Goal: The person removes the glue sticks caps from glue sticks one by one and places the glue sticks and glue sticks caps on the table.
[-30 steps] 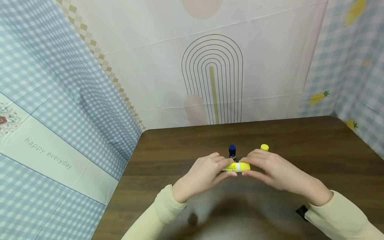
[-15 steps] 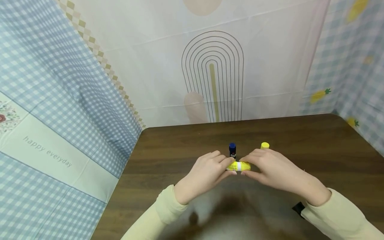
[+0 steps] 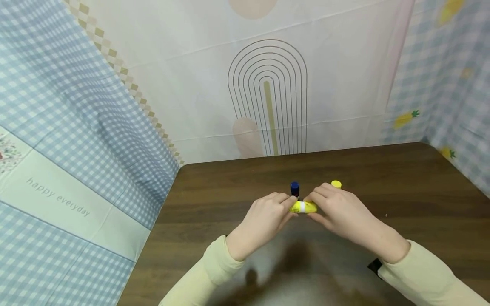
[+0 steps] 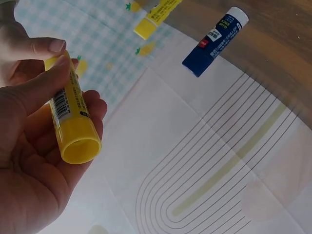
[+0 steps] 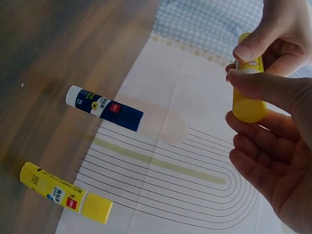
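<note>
A yellow glue stick [image 3: 302, 207] with a white band lies sideways between my two hands, raised over the table. My left hand [image 3: 264, 219] pinches its left end, and my right hand [image 3: 342, 212] pinches the rounded cap end on the right. From the left wrist, the held glue stick [image 4: 73, 114] shows a barcode and a hollow base. Just behind the fingertips stands a dark blue glue stick [image 3: 294, 188], its lower part covered in the head view. A second yellow glue stick [image 5: 66, 192] stands upright farther right, mostly hidden by my right hand in the head view.
The brown wooden table [image 3: 214, 191] meets a pale cloth backdrop [image 3: 183, 97] at its far edge. Blue checked cloth [image 3: 111, 140] hangs along the left side. A small black object [image 3: 375, 267] shows beside the right sleeve.
Both hands, with the yellow glue stick between them, have moved slightly up and away, covering more of the blue one. Both keep their hold; the standing glue sticks stay put.
</note>
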The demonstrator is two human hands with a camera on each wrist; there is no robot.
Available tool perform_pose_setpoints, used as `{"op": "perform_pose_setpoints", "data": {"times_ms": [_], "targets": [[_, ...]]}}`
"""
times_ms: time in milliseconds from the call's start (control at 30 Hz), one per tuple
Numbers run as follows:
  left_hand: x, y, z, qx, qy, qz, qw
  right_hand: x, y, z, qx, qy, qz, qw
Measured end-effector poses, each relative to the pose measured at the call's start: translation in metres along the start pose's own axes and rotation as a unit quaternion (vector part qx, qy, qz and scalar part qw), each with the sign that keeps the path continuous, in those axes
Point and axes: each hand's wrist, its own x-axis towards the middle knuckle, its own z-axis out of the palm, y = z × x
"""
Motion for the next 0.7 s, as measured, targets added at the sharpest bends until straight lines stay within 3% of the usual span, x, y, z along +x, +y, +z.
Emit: {"op": "perform_pose_setpoints", "data": {"times_ms": [133,300,433,567,700], "targets": [[0.000,0.000,0.001,-0.004,-0.002,0.001,1.0000,-0.001,0.000,0.003,-0.010,0.015,-0.015,0.9997],[0.000,0.000,0.003,-0.002,0.004,0.006,1.0000,0.001,0.002,0.002,-0.006,0.004,-0.010,0.9999],[-0.001,0.000,0.004,0.013,0.012,0.010,0.9998,0.002,0.001,-0.003,0.019,-0.034,0.036,0.9986],[0.000,0.001,0.006,0.059,0.033,0.025,0.9974,0.002,0.000,-0.006,0.039,-0.066,0.082,0.9937],[0.000,0.004,0.011,0.081,0.037,0.031,0.9955,-0.001,-0.001,-0.003,0.043,-0.069,0.098,0.9919]]}}
